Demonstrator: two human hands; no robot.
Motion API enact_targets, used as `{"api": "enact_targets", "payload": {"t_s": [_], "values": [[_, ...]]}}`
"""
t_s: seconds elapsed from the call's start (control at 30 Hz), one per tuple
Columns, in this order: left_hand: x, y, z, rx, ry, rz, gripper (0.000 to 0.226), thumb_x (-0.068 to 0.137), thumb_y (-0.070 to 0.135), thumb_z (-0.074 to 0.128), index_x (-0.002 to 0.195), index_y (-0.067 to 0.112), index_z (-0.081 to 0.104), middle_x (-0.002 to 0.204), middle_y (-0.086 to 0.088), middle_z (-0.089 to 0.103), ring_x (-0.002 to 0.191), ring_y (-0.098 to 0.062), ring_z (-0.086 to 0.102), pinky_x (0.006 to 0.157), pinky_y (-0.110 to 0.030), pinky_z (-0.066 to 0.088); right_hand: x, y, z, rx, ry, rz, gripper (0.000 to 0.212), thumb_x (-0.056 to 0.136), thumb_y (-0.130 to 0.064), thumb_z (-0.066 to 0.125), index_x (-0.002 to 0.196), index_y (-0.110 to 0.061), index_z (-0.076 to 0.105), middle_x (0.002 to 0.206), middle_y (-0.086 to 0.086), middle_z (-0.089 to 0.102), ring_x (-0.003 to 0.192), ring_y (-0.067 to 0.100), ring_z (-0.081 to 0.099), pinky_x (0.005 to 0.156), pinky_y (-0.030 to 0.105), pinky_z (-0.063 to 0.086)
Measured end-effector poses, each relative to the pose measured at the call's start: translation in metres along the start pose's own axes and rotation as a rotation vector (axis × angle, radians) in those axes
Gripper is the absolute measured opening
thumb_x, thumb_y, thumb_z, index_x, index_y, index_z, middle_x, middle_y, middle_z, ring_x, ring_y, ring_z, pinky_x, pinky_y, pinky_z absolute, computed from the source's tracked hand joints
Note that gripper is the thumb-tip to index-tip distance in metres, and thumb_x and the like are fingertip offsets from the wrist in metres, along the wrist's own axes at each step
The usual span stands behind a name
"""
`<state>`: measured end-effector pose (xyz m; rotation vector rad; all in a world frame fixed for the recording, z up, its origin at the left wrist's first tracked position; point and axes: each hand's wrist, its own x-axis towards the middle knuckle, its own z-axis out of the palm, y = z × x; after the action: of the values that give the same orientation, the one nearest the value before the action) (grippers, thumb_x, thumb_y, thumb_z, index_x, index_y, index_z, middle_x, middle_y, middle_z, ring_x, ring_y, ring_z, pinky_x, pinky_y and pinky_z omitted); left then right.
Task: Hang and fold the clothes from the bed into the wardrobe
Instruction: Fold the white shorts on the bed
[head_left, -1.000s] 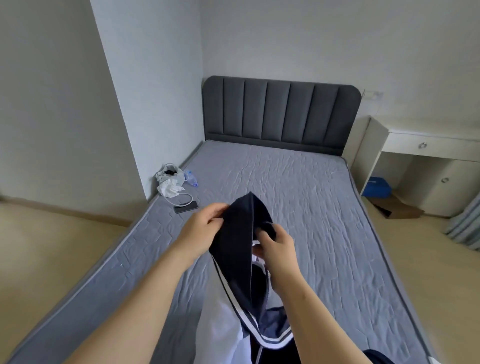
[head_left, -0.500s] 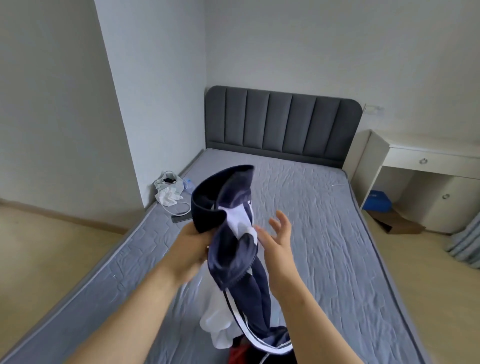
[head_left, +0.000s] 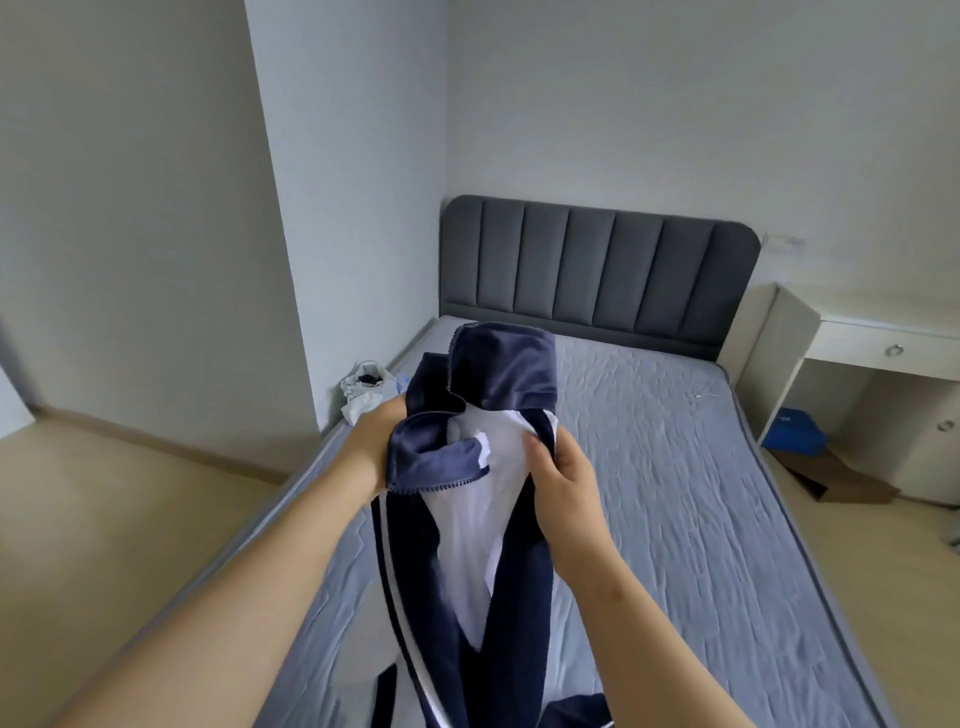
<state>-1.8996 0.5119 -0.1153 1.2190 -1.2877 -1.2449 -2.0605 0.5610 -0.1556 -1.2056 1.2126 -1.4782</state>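
We hold the jacket (head_left: 493, 545) up over the near part of the bed (head_left: 701, 493), collar at the top, white lining facing us, its lower part running out of view at the near edge. Our left hand (head_left: 371, 441) is bunched into the collar on the left, its fingers buried in the folds and, as far as we can judge, clenched on the cloth. Our right hand (head_left: 566, 483) pinches the right front edge, thumb on the lining.

We see three risks:
- The collar is crumpled and doubled over, so the jacket could end up hung or folded crooked.
- Our left grip holds a wad, not an edge, and may slip if we shake the jacket out.
- The low end may drag or snag on the bed.

The wardrobe is not in view.
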Motion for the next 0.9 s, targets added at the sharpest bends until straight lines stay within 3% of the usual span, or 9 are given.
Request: {"api": "enact_targets", "payload": {"t_s": [0.03,0.1,0.17,0.27,0.4,0.5,0.6,0.8,0.9], "values": [[0.003,0.0,-0.007,0.045,0.044,0.028,0.036,0.094,0.009,0.047,0.062,0.01,0.063,0.049,0.003,0.063,0.056,-0.013,0.063,0.042,-0.01,0.042,0.002,-0.002,0.004,0.01,0.047,-0.007,0.019,0.097,-0.022,0.043,0.094,-0.008,0.056,0.079,0.002,0.053,0.073,0.013,0.048,0.067,0.026,0.043],[0.013,0.001,-0.025,0.372,0.147,0.172,0.018,0.094,0.009,0.047,0.086,0.004,0.063,0.082,-0.007,0.07,0.086,-0.028,0.061,0.063,-0.019,0.042,0.01,-0.003,0.012,0.022,0.173,-0.02,0.019,0.096,-0.023,0.043,0.085,-0.014,0.055,0.071,-0.004,0.049,0.066,0.008,0.043,0.058,0.016,0.039],[0.023,0.0,-0.052,0.589,0.217,0.258,0.011,0.09,0.019,0.056,0.091,0.008,0.058,0.094,-0.009,0.064,0.09,-0.03,0.058,0.068,-0.029,0.04,0.017,0.0,0.021,-0.027,0.277,-0.034,0.022,0.095,-0.024,0.045,0.076,-0.023,0.056,0.063,-0.013,0.05,0.059,0.003,0.043,0.054,0.014,0.038],[0.034,-0.002,-0.093,0.371,-0.01,0.086,0.02,0.081,0.021,0.07,0.096,0.014,0.06,0.094,-0.003,0.066,0.086,-0.02,0.063,0.075,-0.034,0.052,0.022,0.009,0.044,-0.13,0.357,-0.021,0.022,0.093,-0.02,0.05,0.075,-0.029,0.058,0.066,-0.014,0.056,0.062,0.003,0.05,0.059,0.018,0.04],[0.051,-0.02,-0.139,0.257,-0.275,-0.11,0.04,0.072,-0.011,0.068,0.094,0.021,0.058,0.088,-0.004,0.067,0.074,-0.014,0.067,0.062,-0.026,0.055,0.023,0.028,0.076,-0.25,0.455,0.04,0.019,0.09,-0.022,0.055,0.073,-0.014,0.056,0.059,-0.007,0.048,0.055,0.009,0.04,0.052,0.022,0.033],[0.066,-0.045,-0.164,0.569,-0.373,-0.118,0.042,0.071,-0.014,0.062,0.1,0.017,0.057,0.092,-0.006,0.064,0.084,-0.019,0.063,0.074,-0.031,0.054,0.019,0.041,0.094,-0.288,0.523,0.088,0.021,0.089,-0.02,0.056,0.07,-0.012,0.055,0.054,-0.007,0.044,0.051,0.009,0.037,0.048,0.022,0.03],[0.083,-0.073,-0.183,0.91,-0.223,0.02,0.022,0.081,0.0,0.057,0.101,0.008,0.062,0.097,-0.013,0.066,0.094,-0.029,0.061,0.085,-0.04,0.05,0.008,0.057,0.113,-0.318,0.556,0.189,0.025,0.088,-0.022,0.057,0.07,-0.005,0.052,0.055,-0.003,0.041,0.052,0.013,0.036,0.05,0.026,0.03],[0.081,-0.115,-0.21,1.182,0.022,0.141,0.02,0.089,0.018,0.042,0.093,0.016,0.062,0.094,-0.011,0.058,0.09,-0.032,0.055,0.066,-0.03,0.04,-0.019,0.09,0.153,-0.348,0.62,0.312,0.039,0.09,-0.025,0.056,0.06,-0.012,0.034,0.053,-0.002,0.031,0.05,0.014,0.028,0.049,0.026,0.024],[0.077,-0.127,-0.211,0.96,0.06,-0.032,0.022,0.091,0.019,0.04,0.087,0.006,0.058,0.089,-0.015,0.05,0.083,-0.032,0.053,0.065,-0.031,0.039,-0.024,0.093,0.163,-0.41,0.643,0.362,0.041,0.09,-0.027,0.055,0.059,-0.015,0.03,0.053,-0.002,0.032,0.052,0.015,0.029,0.052,0.027,0.025]]}}
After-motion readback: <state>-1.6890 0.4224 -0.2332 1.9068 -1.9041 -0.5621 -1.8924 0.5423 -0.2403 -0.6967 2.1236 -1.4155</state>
